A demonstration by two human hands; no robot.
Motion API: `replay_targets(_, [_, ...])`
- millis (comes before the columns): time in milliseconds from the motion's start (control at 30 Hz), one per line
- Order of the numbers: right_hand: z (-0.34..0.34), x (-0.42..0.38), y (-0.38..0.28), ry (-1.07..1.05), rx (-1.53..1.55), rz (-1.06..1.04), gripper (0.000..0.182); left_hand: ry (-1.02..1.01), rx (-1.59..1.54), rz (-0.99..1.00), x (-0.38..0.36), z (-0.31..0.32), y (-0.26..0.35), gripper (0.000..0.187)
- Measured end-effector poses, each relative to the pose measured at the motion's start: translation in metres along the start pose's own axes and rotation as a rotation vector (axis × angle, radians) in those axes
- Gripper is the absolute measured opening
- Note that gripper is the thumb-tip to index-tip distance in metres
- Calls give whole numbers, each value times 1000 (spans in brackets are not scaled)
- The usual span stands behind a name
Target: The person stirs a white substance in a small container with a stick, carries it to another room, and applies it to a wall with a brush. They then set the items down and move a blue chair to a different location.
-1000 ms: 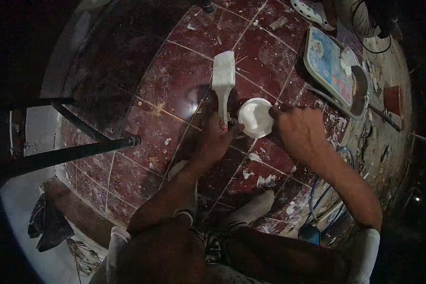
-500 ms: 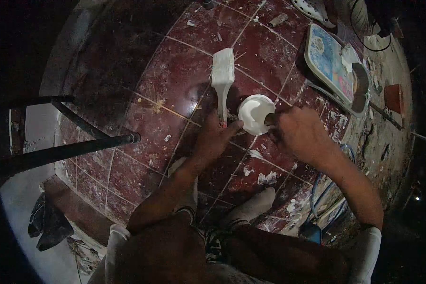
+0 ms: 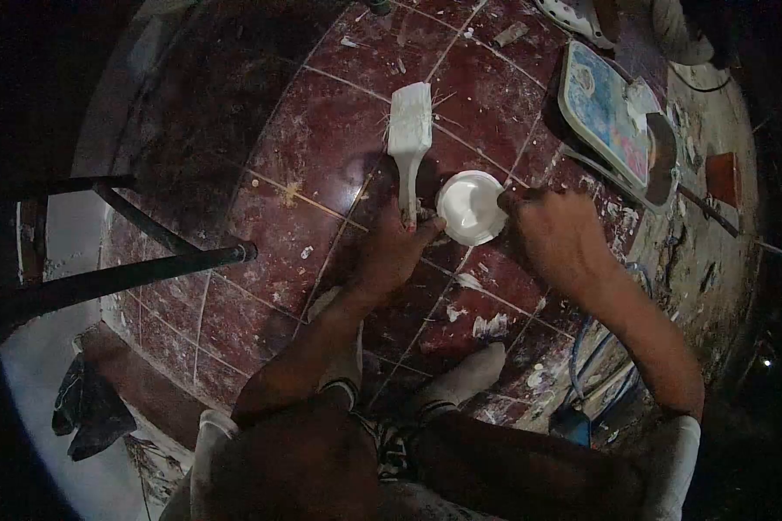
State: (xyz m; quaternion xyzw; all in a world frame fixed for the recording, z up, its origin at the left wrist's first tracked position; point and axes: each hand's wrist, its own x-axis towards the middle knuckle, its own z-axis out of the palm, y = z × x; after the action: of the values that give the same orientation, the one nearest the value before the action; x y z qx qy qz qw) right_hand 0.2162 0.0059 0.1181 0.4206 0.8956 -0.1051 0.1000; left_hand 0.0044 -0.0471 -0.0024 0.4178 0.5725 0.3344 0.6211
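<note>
My left hand is closed around the handle of a wide paintbrush, whose white-coated bristles point away from me. That hand's thumb reaches the left rim of a small white cup with white paint inside. At the cup's right rim is my right hand, its fingers curled and pressed together. Whatever may be in those fingers is hidden in shadow.
Dark red tiles are spattered with white. To the right lies a paint tray with a blue patterned lid leaning on it. A dark metal leg juts in from the left, and blue tubing lies lower right.
My right hand has moved from over the cup's mouth to its right rim, uncovering more of the paint. The paintbrush and cup have shifted slightly away from me.
</note>
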Motion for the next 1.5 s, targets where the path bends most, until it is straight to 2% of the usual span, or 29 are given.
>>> replay_targets(67, [0, -1, -3, 32, -31, 33, 19, 1, 7, 60, 3, -2, -9, 51])
replay_targets(133, [-4, -2, -5, 17, 38, -40, 18, 2, 14, 120, 2, -3, -6, 52])
replay_targets(200, [-11, -1, -4, -48, 9, -41, 19, -65, -31, -72, -1, -3, 2, 57])
replay_targets(233, [-12, 0, -4, -110, -19, -43, 19, -65, -31, -72, -2, -4, 4, 57])
replay_targets(300, [-7, 3, -4, -89, -82, -5, 18, 62, 283, 57, -3, -3, 6, 67])
replay_targets(333, [-5, 5, -5, -68, -146, 35, 16, 62, 282, 59, -2, -6, 6, 67])
replay_targets(433, [-7, 6, -11, -15, -26, -12, 11, -145, 351, 18, 0, -12, 12, 80])
replay_targets(500, [-12, 4, -7, -23, 24, -28, 10, -7, 326, -19, -4, -9, 23, 84])
replay_targets(533, [-14, 4, -6, -31, 73, -43, 10, -5, 324, -17, -4, -6, 11, 84])
replay_targets(567, [-15, 5, -5, -27, 67, -43, 10, 80, 323, 75, -1, -2, -10, 82])
replay_targets(633, [-14, 9, -3, -108, -40, 102, 14, 164, 321, 178, 0, -1, 4, 81])
replay_targets(667, [-11, 9, -2, -102, -44, 103, 14, 78, 363, 38, -2, -3, 12, 79])
replay_targets(733, [-3, 9, -4, 24, 130, 60, 15, -4, 405, -103, -2, -4, 9, 77])
replay_targets(767, [-3, 8, -4, 29, 128, 55, 15, -6, 196, -60, 6, -2, -19, 75])
replay_targets(833, [-4, 7, -1, -88, 104, 1, 16, -3, -13, -13, 9, -3, -34, 73])
replay_targets(933, [-11, 8, -1, -92, -25, 85, 16, -17, 159, 47, 3, -1, -28, 66])
replay_targets(1033, [-3, 10, -7, -46, 69, 81, 14, 114, 86, -1, -4, -2, 13, 64])
replay_targets(1067, [-2, 8, -8, -54, 75, 84, 14, 87, 99, -4, -8, -4, 22, 64])
replay_targets(1133, [-5, 6, -6, -20, 107, -55, 12, 58, 112, -9, -8, -4, 22, 64])
replay_targets(1167, [-9, 8, -6, -21, 109, -54, 12, 42, 162, -107, -5, -3, 17, 64])
replay_targets(1233, [-15, 13, -7, -168, -95, 93, 15, 21, 212, -202, -2, -4, 18, 63])
replay_targets(1333, [-9, 14, -11, -188, -5, 152, 18, 17, 216, -164, -1, -3, 10, 64])
replay_targets(1367, [-5, 10, -10, -189, -1, 159, 18, 81, 173, -51, 3, 0, -11, 64])
replay_targets(1400, [-1, 5, -8, -47, 131, 22, 20, 142, 129, 60, 3, 3, -9, 63])
replay_targets(1433, [1, 2, -8, 99, 260, -117, 21, 134, 132, 59, 2, 1, -5, 63])
replay_targets(1467, [-2, 3, -6, 102, 260, -113, 21, 73, 209, 0, 2, -4, 1, 62])
replay_targets(1500, [-12, 7, -6, -56, 241, -60, 21, 41, 246, -29, 2, -5, 5, 61])
